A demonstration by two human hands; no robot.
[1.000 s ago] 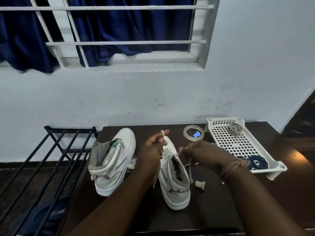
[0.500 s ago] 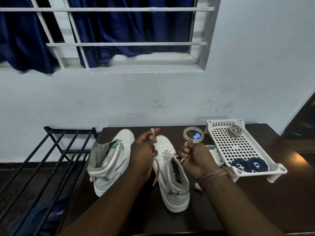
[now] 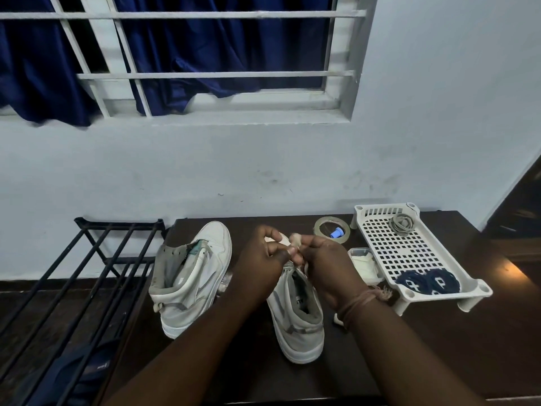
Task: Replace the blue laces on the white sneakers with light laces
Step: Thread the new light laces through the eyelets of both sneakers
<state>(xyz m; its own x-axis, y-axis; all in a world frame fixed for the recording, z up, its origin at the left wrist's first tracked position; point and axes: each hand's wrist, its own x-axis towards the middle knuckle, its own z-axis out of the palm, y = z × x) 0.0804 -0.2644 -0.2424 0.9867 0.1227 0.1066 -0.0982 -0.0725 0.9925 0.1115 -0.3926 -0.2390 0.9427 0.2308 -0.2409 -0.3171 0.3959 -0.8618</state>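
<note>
Two white high-top sneakers stand on a dark table (image 3: 433, 341), toes toward the wall. The left sneaker (image 3: 191, 279) has no lace in its eyelets. Over the front of the right sneaker (image 3: 298, 315) my two hands meet. My left hand (image 3: 262, 260) and my right hand (image 3: 323, 263) both pinch the light lace (image 3: 294, 240) between curled fingers, just above the shoe's eyelets. The hands hide the lacing itself. Two coiled blue laces (image 3: 426, 282) lie in the near end of a white perforated tray (image 3: 389, 247).
A grey lace coil (image 3: 402, 223) sits at the tray's far end. A tape roll (image 3: 332, 230) with a blue cap inside lies near the wall. A small white box (image 3: 364, 263) rests between shoe and tray. A black metal rack (image 3: 87, 276) stands left of the table.
Both hands drew together over the right sneaker's front; the left hand dropped its raised lace end down toward the right hand, which shifted forward to meet it.
</note>
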